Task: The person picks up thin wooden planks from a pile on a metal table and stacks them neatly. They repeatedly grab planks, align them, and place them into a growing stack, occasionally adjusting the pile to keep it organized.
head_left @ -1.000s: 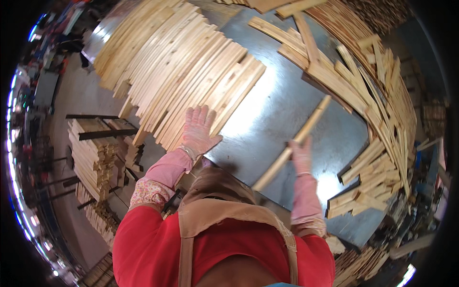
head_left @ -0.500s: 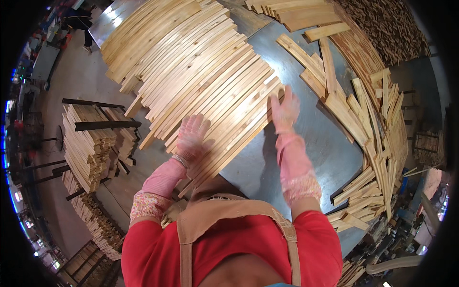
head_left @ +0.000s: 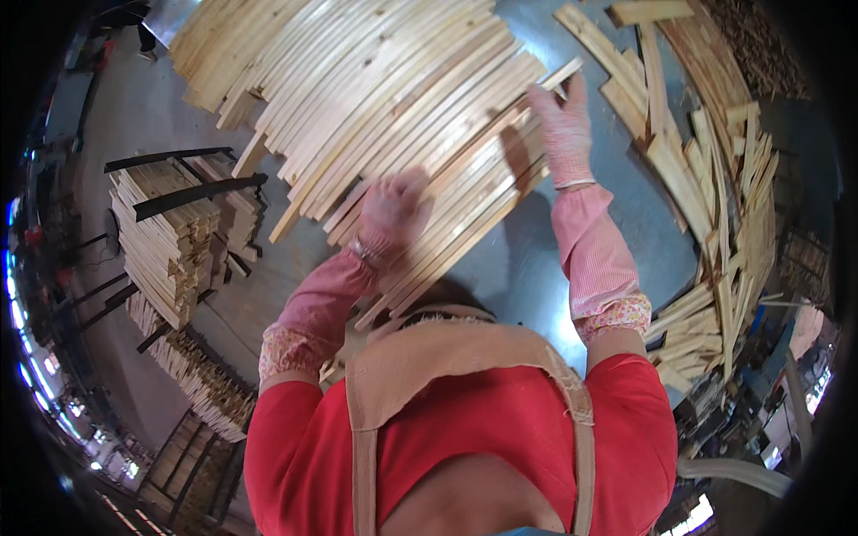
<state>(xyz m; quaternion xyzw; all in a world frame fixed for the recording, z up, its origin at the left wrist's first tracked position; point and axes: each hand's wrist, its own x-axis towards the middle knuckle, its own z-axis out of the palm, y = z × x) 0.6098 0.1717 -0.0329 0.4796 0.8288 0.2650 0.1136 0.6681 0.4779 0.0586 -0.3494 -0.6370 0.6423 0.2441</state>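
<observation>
Many long, pale wooden strips (head_left: 384, 98) lie side by side in a slanting row on a metal table. My right hand (head_left: 565, 134), in a light glove, grips the far right end of one wooden strip (head_left: 561, 76), thumb and fingers on either side. That end is raised a little above the others. My left hand (head_left: 393, 210), also gloved and slightly blurred, is curled at the strip's nearer end, over the row. Its fingertips are partly hidden. More strips lie between my two forearms, with a shadow across them.
Bare metal tabletop (head_left: 527, 259) shows right of the row. Loose boards (head_left: 666, 179) and jumbled offcuts (head_left: 702, 330) lie along the table's right side. At left, stacked wood (head_left: 165, 241) sits in a rack with dark bars (head_left: 201, 192). A person's leg (head_left: 146, 40) shows at the far upper left.
My right hand has moved up and right and now grips a strip end, which has risen. My left hand has shifted right and its spread fingers have curled. The view has shifted too.
</observation>
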